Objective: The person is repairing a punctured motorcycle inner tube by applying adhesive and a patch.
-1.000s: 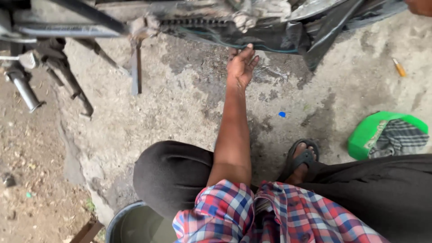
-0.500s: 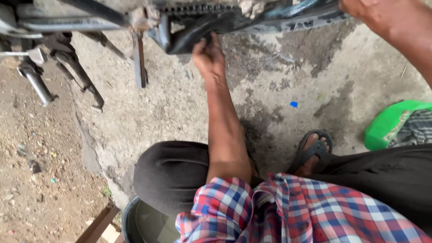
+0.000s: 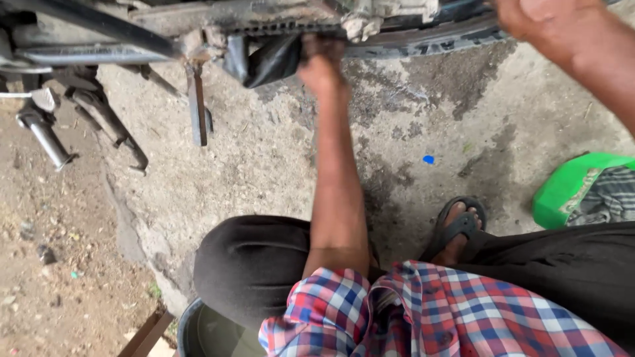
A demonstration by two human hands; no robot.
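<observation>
Head view. We see our left hand at the upper centre of the frame, arm extended straight up from the checked shirt at the bottom. The fingers are curled onto a black rubber tube that hangs in a fold below the motorcycle wheel; the hand is blurred, so we cannot tell whether the fingers fully enclose the rubber or only press against it. The tube sits just left of the hand, touching it, directly beneath the drive chain that runs along the top edge.

Our right hand is at the upper right corner, partly cut off by the frame edge. It lies against the tyre, which crosses the top of the frame to the right of the chain. Its fingers are out of view, and we cannot tell whether they are spread or pressed together.

Below the chain, a metal stand points down onto the concrete floor. A foot peg projects at the upper left. A green basin holding a striped cloth sits at the right edge. A sandalled foot rests near the centre right. A dark bucket appears at the bottom left centre.
</observation>
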